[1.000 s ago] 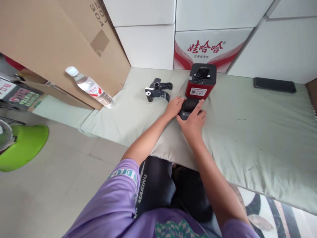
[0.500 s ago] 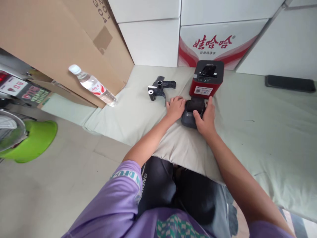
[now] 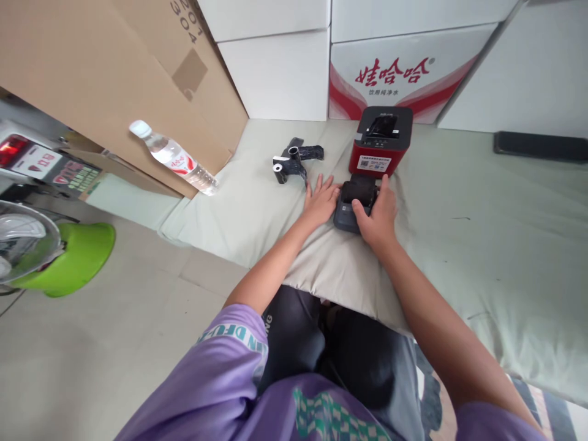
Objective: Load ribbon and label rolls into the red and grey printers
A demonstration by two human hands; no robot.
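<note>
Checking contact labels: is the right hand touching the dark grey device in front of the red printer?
Touching. The head view shows the right hand wrapped over the dark grey device, thumb on top, no gap.

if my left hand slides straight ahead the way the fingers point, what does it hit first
Probably the small black plastic parts just beyond the left hand. The fingertips aim up and slightly left at them; the red printer sits off to the right.

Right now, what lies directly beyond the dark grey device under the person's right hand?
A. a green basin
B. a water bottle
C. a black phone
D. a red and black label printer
D: the red and black label printer sits just behind the dark grey device that the right hand grips.
</note>
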